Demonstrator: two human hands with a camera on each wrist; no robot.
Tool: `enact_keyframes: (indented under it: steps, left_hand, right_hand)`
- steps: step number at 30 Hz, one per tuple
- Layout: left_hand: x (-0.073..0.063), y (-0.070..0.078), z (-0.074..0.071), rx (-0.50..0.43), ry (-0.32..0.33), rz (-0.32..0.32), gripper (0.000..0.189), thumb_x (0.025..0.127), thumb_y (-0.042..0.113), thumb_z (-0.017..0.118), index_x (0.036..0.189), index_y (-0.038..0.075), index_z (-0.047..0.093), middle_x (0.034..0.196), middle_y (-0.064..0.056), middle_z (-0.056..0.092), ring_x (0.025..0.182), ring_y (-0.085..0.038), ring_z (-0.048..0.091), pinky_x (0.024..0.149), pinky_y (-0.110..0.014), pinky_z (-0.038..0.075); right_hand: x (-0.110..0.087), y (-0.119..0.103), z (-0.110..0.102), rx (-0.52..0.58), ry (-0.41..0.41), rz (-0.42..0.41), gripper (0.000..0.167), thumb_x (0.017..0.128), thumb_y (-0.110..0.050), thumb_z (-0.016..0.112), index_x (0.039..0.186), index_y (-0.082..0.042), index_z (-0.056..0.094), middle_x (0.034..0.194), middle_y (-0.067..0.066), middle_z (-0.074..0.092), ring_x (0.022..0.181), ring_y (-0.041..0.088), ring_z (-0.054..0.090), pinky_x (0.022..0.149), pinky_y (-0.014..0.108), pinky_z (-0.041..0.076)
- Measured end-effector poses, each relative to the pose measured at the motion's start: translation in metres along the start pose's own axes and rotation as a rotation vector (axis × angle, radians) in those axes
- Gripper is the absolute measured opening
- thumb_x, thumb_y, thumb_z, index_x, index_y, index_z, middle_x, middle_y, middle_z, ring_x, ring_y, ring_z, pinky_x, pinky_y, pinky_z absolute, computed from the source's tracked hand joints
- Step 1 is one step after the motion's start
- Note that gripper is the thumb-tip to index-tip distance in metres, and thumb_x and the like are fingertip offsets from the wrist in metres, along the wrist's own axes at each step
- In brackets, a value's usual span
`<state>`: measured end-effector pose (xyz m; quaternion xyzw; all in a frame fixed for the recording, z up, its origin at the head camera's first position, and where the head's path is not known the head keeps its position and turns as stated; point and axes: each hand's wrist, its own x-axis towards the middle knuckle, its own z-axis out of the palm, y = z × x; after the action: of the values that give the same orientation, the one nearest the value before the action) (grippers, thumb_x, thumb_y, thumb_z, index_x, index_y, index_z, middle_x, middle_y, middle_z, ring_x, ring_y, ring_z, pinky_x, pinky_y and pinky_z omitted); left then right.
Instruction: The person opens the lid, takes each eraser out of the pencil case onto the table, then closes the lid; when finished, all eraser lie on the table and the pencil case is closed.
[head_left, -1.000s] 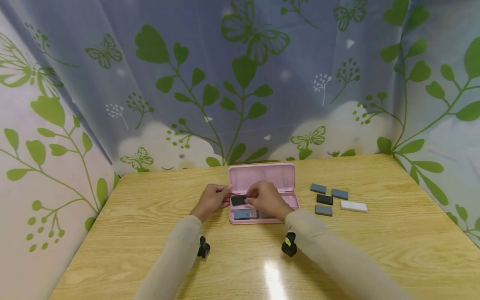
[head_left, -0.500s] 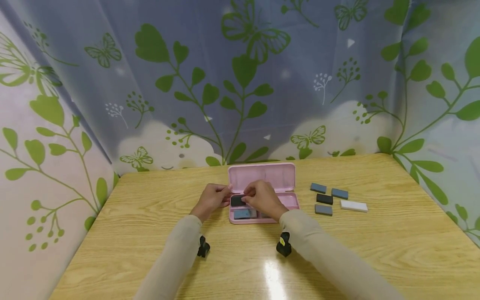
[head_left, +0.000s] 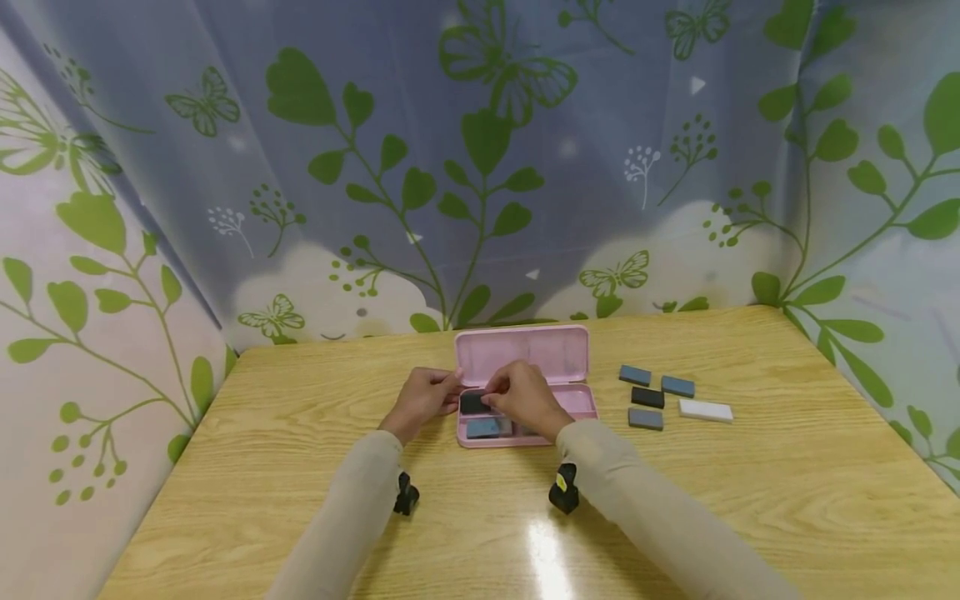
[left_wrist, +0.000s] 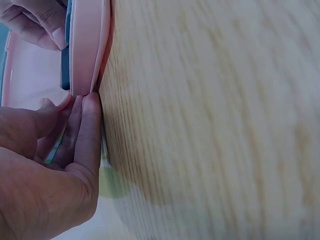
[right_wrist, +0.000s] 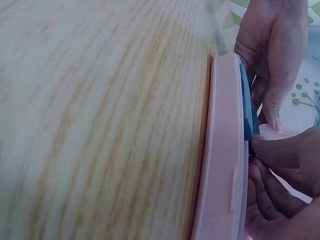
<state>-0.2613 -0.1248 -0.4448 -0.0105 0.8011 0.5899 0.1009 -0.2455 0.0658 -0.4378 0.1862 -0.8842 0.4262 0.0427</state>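
Two bare hands at one open pink case [head_left: 577, 400].

Head view: case flat on the wood-grain counter [head_left: 315, 392], lid [head_left: 558, 354] upright along its far side. Left hand [head_left: 422, 398] at the left end of the case, touching it, fingers fairly straight. Right hand [head_left: 525, 398] over the middle of the case, bent, pinching the dark block [head_left: 471, 403] between thumb and fingertips. Dark block at the left end of the far row in the case; blue block [head_left: 482, 428] in the near row of the case. Right of the case, loose on the counter: white block [head_left: 706, 410], grey block [head_left: 646, 419], black block [head_left: 647, 397] and two blue-grey blocks [head_left: 678, 386], well apart from the case. Behind the case, leaf-and-butterfly curtain [head_left: 420, 125].

Left wrist view: left fingertips against the end of the case, thumb apart from them; cannot tell whether touching the lid. Beyond, right thumb tip on the dark block, just above the rim of the case.

Right wrist view: long outer wall of the case close up, blue block poking above its rim. Right thumb tip against the dark block, other fingers tucked beneath, partly hidden by the case. Left hand past the far end of the case.
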Motion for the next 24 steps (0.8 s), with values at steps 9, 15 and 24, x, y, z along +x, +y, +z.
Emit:
enact_keyframes:
  steps: [9,15,24]
  left_hand:
    - [0.001,-0.001,0.0,-0.018,-0.002,-0.01,0.033,0.104,0.022,0.06,0.117,-0.005,0.073,0.102,-0.017,0.074,0.075,-0.01,0.067,0.07,-0.023,0.06]
    - [0.0,0.0,0.0,-0.02,0.001,-0.015,0.033,0.104,0.022,0.06,0.117,-0.005,0.073,0.098,-0.015,0.074,0.074,-0.009,0.066,0.07,-0.023,0.06]
    - [0.0,0.0,0.0,-0.024,0.003,-0.016,0.032,0.104,0.021,0.06,0.116,-0.006,0.073,0.094,-0.012,0.073,0.072,-0.009,0.065,0.07,-0.023,0.06]
  right_hand:
    - [-0.002,-0.003,-0.001,0.016,-0.013,0.016,0.009,0.082,-0.002,0.081,0.075,-0.003,0.076,0.069,0.0,0.07,0.063,0.007,0.059,0.061,0.025,0.052]
    - [-0.002,-0.009,-0.007,0.06,-0.033,0.085,0.009,0.085,-0.004,0.079,0.077,-0.005,0.077,0.069,-0.001,0.069,0.062,0.01,0.06,0.06,0.026,0.052]
    - [-0.013,-0.017,-0.037,0.051,-0.007,0.061,0.009,0.086,-0.006,0.08,0.077,-0.007,0.077,0.072,-0.002,0.07,0.068,0.012,0.062,0.065,0.03,0.053]
